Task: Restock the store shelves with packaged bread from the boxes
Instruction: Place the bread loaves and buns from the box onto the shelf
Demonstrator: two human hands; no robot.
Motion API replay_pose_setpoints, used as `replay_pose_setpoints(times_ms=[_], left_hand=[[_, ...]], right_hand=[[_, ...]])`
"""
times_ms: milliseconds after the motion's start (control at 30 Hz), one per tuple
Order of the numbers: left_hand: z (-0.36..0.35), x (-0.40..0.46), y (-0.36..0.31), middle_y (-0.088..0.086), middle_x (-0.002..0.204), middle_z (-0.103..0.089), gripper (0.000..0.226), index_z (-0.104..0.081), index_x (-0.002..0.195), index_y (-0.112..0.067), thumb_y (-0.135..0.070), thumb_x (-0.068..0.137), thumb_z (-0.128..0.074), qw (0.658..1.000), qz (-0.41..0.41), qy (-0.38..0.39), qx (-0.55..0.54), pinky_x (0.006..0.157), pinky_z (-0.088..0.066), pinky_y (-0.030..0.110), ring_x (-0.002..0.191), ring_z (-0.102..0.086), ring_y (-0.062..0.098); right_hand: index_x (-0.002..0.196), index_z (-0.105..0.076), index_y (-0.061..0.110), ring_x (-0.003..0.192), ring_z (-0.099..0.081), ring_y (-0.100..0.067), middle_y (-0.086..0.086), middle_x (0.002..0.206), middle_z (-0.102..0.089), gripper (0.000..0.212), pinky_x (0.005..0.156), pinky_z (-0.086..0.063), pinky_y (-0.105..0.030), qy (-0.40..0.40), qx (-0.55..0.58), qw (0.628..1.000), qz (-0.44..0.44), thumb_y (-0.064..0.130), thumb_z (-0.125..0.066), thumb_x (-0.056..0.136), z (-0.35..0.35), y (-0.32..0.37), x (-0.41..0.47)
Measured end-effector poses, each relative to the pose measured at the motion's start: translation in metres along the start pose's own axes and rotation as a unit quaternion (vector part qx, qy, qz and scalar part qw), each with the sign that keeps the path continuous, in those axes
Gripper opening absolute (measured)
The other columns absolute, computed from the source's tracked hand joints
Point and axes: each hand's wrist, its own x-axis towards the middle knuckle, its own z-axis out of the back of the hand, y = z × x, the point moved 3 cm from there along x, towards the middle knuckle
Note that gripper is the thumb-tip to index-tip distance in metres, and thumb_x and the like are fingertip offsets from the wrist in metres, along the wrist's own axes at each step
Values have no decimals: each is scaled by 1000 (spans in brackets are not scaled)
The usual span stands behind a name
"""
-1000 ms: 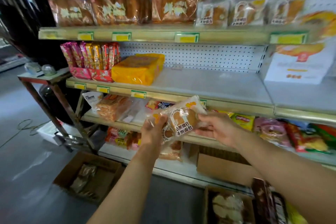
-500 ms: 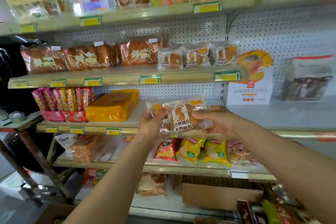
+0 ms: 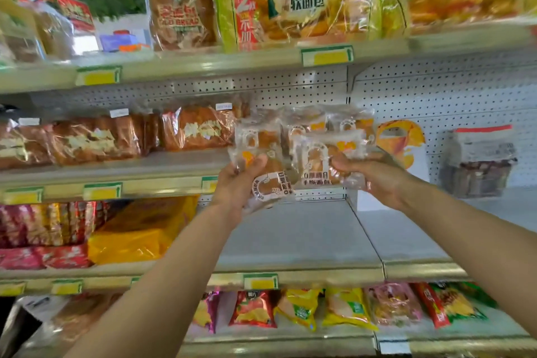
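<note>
My left hand (image 3: 242, 180) grips a small clear bread packet (image 3: 270, 183), turned sideways, in front of the second shelf (image 3: 122, 174). My right hand (image 3: 374, 174) holds a second packet of the same kind (image 3: 319, 163) upright, just right of the first. Both packets hang in the air close to several matching small bread packets (image 3: 308, 125) that stand at the shelf's right end. Larger brown loaves in clear wrap (image 3: 200, 128) fill the rest of that shelf to the left.
The top shelf (image 3: 203, 64) carries big bread bags (image 3: 299, 3). Below my hands lies a bare grey shelf surface (image 3: 299, 238) with an orange package (image 3: 139, 232) and red snack packs (image 3: 43, 229) at left. A white carton (image 3: 406, 148) and a clear bag (image 3: 479, 160) stand at right. Snack bags (image 3: 299, 311) fill the lowest visible shelf.
My hands rose from the lower shelf level to the second shelf, and the view tilted up. The two packets, held together before, are separated, one in each hand.
</note>
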Motion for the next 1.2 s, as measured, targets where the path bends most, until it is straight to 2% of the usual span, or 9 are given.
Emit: replay_pose_setpoints(times_ms=[67,133,200,300,500,700,900,1067,1200], left_hand=[[3,18,-6,6,114,-71,71,-50,126,-20,-42,69,-86,1000,-1,4,-18,71,-62,42,95,-73,26],[3,33,-11,8,109,-74,101,-49,135,-16,-51,51,-91,1000,-2,27,-11,86,-58,52,93,-74,27],[5,50,-12,8,106,-76,122,-51,136,-17,-62,31,-94,999,-9,40,-3,97,-50,57,96,-73,29],[9,70,-9,9,104,-76,110,-54,133,-17,-58,39,-93,999,2,41,-15,99,-48,57,96,-73,31],[12,75,-6,12,102,-76,85,-56,131,-15,-45,58,-85,998,-6,29,-63,94,-52,59,92,-74,33],[7,75,-4,13,105,-75,83,-56,130,-11,-45,59,-82,996,-5,24,-84,91,-55,56,91,-74,32],[1,65,-5,16,106,-74,82,-54,130,-6,-45,63,-81,996,-12,34,-78,85,-58,53,92,-74,33],[-3,56,-11,13,102,-76,66,-61,121,-11,-43,65,-78,997,-30,54,-41,76,-60,45,91,-74,30],[-9,53,-18,8,102,-76,53,-64,110,-20,-41,63,-78,996,-57,75,3,63,-60,33,85,-75,22]], right_hand=[[120,-58,9,115,-56,-6,1,114,-68,87,108,-23,-33,-29,-10,999,20,42,-95,48,3,13,15],[122,-63,14,121,-54,-9,3,120,-67,103,103,-26,-32,-60,-35,996,47,54,-95,32,4,25,30],[123,-64,15,119,-56,-12,3,119,-68,90,98,-31,-31,-82,-51,992,77,45,-94,44,5,34,46],[110,-71,17,105,-63,-11,4,106,-73,49,99,-41,-31,-98,-90,987,94,24,-88,65,-3,40,70],[90,-66,21,93,-62,-10,11,90,-67,27,92,-43,-27,-68,-147,985,61,15,-85,71,-19,27,99],[135,-45,9,119,-48,-21,-1,125,-51,72,84,-37,-28,-63,-198,978,-5,24,-83,76,-15,24,107],[148,-25,10,133,-42,-29,-10,150,-37,93,94,-39,-35,-75,-236,969,-10,28,-82,77,-12,20,113],[131,-48,10,111,-57,-25,-6,123,-60,105,72,-45,-30,-107,-276,954,49,70,-81,52,-14,24,111],[124,-48,19,100,-54,-16,5,108,-55,76,86,-45,-34,-209,-316,887,262,64,-74,70,-16,58,90]])
